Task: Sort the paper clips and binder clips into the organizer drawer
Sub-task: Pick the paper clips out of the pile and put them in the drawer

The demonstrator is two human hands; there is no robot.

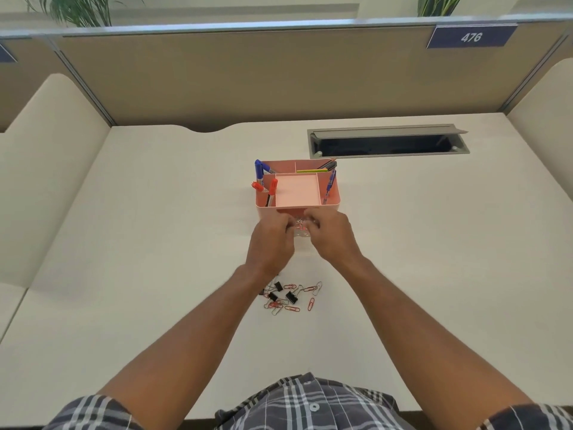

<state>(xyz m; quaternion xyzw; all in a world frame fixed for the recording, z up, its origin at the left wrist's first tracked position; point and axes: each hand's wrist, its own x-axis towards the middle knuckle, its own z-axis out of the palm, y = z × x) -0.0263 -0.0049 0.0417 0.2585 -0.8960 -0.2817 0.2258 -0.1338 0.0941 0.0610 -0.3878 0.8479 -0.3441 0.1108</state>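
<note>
shirt [310, 401]: plaid, at the near edge of my view.
clips [290, 295]: loose pile of red and silver paper clips with black binder clips on the desk [155, 243], between my forearms.
left hand [271, 243]: fingers curled, pinching at the clear drawer [301, 228]; exact grip hidden.
right hand [330, 235]: fingers curled at the drawer's right side, some clips between both hands.
organizer [297, 187]: pink, just beyond the hands, markers and pens upright inside.
cable hatch [387, 141]: far right, lid open.
</note>
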